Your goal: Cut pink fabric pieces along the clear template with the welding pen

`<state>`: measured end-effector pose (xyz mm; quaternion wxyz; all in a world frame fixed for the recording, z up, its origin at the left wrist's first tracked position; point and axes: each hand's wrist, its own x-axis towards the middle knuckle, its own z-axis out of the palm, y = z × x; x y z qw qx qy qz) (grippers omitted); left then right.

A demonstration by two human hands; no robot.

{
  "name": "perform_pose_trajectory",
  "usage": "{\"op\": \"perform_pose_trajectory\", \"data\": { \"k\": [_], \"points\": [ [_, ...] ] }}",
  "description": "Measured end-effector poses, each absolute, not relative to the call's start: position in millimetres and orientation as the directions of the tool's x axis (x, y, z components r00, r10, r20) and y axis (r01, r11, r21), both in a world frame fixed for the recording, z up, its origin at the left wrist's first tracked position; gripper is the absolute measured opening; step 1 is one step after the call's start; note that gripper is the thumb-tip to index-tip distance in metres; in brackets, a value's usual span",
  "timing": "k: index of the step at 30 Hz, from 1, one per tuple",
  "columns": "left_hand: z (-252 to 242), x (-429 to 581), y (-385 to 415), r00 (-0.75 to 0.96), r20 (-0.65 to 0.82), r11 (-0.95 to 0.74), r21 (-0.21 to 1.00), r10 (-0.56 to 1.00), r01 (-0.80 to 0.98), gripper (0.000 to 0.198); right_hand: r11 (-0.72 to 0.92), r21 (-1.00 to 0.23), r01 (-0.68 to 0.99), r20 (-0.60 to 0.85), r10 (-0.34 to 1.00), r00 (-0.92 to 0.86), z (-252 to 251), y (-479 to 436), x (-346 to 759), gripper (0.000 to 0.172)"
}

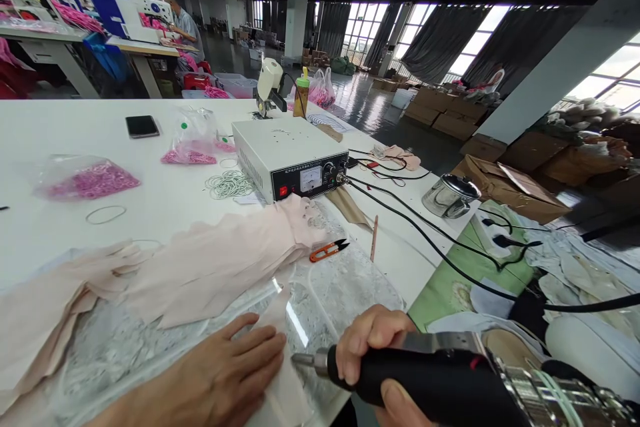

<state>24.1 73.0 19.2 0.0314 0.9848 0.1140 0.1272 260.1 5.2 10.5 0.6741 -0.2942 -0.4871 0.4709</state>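
Note:
My left hand [220, 367] lies flat, fingers stretched out, on a narrow piece of pale pink fabric [287, 383] over a clear sheet on the table. My right hand [375, 340] is wrapped round a thick black handheld ultrasonic tool [425, 373]. Its metal tip [303, 359] points left, at the fabric just beside my left fingers; whether it touches cannot be made out. Beyond my left hand lies a stack of pale pink fabric pieces [220, 260], with more folded pale pink fabric [55, 320] at the left. Orange thread snips [327, 251] rest right of the stack.
A white control box [295, 153] stands mid-table, with black cables [420, 233] running right. Behind it are a small cutting machine [269, 83] and a bottle [301, 97]. Bags of pink rings [95, 179], a phone [142, 126] and a metal mug [450, 195] also sit here.

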Motion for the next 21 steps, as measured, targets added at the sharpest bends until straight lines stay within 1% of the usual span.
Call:
{"op": "perform_pose_trajectory", "data": {
  "k": [2, 5, 13, 18, 21],
  "points": [
    [18, 23, 73, 0.942, 0.248, -0.974, 0.074, 0.226, 0.214, 0.029, 0.417, -0.854, -0.312, 0.397, 0.909, 0.131, 10, 8, 257, 0.018],
    [18, 22, 72, 0.940, 0.254, -0.974, 0.056, 0.228, 0.221, 0.028, 0.445, -0.849, -0.286, 0.419, 0.896, 0.149, 7, 13, 254, 0.018],
    [16, 24, 73, 0.925, 0.296, -0.971, 0.082, 0.238, 0.223, 0.028, 0.436, -0.852, -0.288, 0.406, 0.900, 0.160, 1, 18, 249, 0.022],
    [15, 23, 74, 0.932, 0.283, -0.974, 0.054, 0.228, 0.221, 0.028, 0.434, -0.853, -0.289, 0.404, 0.901, 0.157, 3, 19, 250, 0.022],
    [17, 22, 74, 0.935, 0.265, -0.972, 0.070, 0.234, 0.224, 0.029, 0.441, -0.851, -0.285, 0.411, 0.897, 0.160, 3, 20, 249, 0.021]
  ]
}}
